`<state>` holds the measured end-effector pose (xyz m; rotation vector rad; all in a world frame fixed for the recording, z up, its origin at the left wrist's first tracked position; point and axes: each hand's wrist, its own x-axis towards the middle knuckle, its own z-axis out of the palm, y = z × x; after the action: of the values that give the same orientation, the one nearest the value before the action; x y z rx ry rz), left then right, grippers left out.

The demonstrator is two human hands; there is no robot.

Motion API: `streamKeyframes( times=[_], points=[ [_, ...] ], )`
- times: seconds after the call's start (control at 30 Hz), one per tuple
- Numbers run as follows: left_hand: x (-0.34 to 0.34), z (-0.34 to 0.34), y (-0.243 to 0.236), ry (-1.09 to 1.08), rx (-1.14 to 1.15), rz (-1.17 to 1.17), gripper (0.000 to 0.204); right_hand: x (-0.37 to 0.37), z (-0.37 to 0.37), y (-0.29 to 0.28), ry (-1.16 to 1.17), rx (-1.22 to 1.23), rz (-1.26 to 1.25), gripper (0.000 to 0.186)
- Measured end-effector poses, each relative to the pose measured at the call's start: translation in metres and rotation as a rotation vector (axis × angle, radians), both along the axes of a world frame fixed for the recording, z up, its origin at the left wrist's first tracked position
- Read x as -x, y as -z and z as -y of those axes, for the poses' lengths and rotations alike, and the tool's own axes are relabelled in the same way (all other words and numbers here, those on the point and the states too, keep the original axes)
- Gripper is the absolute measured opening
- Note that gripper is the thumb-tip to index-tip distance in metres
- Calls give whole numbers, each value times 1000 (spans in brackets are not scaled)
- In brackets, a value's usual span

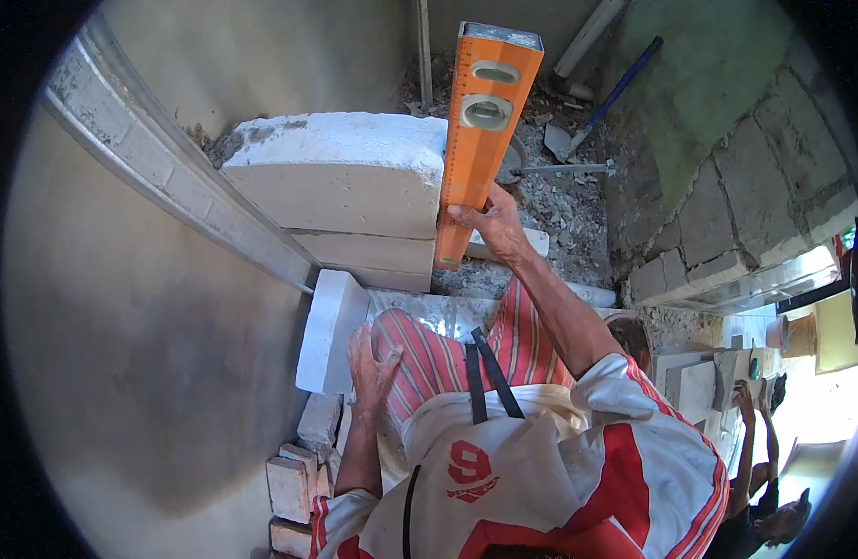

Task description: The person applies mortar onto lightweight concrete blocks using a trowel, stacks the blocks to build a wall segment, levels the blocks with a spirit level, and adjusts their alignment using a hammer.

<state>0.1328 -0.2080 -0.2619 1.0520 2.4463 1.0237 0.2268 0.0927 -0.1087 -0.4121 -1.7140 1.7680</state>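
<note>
My right hand (489,224) grips an orange spirit level (489,74) with two pale vial windows, held upright against the right end of a low wall of pale blocks (345,200), whose top has white, crumbly edges and some grey mortar. My left hand (371,363) rests with fingers apart at my striped trouser knee, beside a loose white block (328,331) standing left of my legs.
A metal frame (182,186) runs along the left wall. Behind the level lie rubble, a blue-handled shovel (615,84), pipes (578,47) and a bucket (513,154). Broken blockwork (755,186) stands right. Broken bricks (294,484) lie lower left. Another person (769,503) works at lower right.
</note>
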Motion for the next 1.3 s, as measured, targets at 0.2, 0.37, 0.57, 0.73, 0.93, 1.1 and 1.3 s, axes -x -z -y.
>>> streamKeyframes(
  times=[0.2, 0.37, 0.57, 0.73, 0.93, 1.1, 1.3],
  points=[
    [7, 13, 13, -16, -50, 17, 80, 4, 4, -3, 47, 32, -41, 42],
    [10, 25, 21, -29, -66, -6, 79, 2, -3, 1, 11, -19, 32, 51],
    [6, 35, 27, -16, -92, -26, 78, 3, -2, 3, 3, -25, 1, 53],
    [6, 37, 30, -19, -84, -60, 78, 2, -4, 3, -13, -21, 15, 56],
    [6, 32, 29, -38, -41, -34, 77, 2, -4, 3, -16, -19, -3, 56],
    [12, 29, 34, -11, -69, -36, 77, 2, -5, 4, -2, -33, 39, 54],
    [12, 28, 35, -38, -31, -50, 77, 4, 2, -4, 28, -10, -32, 43]
  ],
)
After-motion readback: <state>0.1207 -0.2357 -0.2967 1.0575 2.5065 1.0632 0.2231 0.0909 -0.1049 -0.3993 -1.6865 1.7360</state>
